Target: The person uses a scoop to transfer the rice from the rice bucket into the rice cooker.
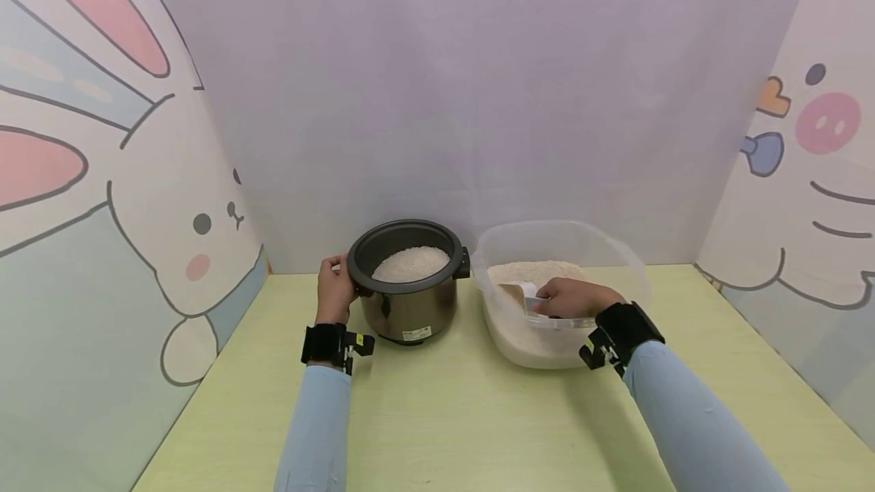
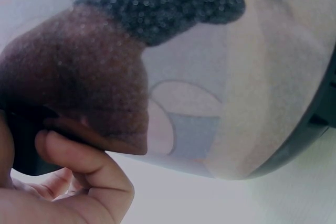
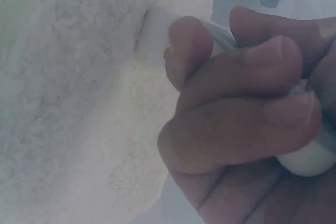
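I'm remotely viewing a screened tabletop booth [image 1: 472, 165].
Pale cloth [image 1: 465, 97] is hanging at twelve o'clock, cartoon panels [image 1: 130, 196] are standing at nine and three, and a rice cooker [image 1: 413, 313] is giving the yellow-green table [image 1: 478, 416] a kitchen look.

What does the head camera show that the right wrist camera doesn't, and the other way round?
Only the head view: the rice cooker with white rice inside, and the left hand holding it. Only the right wrist view: rice grains close enough to pick out singly, the fingernails, and the rounded handle end of the scoop. Both: the right hand gripping the scoop, and the rice in the translucent tub.
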`<state>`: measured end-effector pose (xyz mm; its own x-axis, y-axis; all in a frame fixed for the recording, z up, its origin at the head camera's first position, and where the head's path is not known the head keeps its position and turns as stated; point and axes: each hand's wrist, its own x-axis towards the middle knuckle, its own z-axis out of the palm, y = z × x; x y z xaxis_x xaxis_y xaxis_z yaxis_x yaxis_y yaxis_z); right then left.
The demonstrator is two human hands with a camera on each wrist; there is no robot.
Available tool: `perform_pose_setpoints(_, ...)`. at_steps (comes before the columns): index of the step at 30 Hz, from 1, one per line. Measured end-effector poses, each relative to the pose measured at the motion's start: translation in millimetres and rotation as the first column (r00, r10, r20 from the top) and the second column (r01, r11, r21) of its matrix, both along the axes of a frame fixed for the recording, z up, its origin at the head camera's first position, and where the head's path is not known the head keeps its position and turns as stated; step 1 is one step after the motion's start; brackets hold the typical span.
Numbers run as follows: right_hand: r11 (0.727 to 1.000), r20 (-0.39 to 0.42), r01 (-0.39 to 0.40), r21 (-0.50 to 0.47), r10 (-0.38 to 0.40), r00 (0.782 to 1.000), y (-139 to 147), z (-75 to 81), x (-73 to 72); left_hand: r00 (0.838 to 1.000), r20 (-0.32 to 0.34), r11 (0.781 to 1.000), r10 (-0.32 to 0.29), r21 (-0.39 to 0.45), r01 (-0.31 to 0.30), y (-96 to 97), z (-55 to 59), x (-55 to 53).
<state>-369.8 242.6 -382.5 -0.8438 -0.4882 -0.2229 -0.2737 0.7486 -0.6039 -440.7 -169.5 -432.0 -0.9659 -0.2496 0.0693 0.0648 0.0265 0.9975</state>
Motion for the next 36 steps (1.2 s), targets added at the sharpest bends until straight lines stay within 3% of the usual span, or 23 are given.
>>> perform_pose_setpoints(21,0.990,0.085,-0.004,-0.144,0.017,0.996,4,1.8,-1.8,1.000,0.007,1.000,-0.005,0.025,0.005,1.7,3.4,1.0)
perform_pose_setpoints(36,0.941,0.152,0.071,-0.331,-0.021,0.988,11,-0.6,-2.6,1.000,0.028,1.000,0.001,0.027,-0.002,0.6,0.0,-2.4)
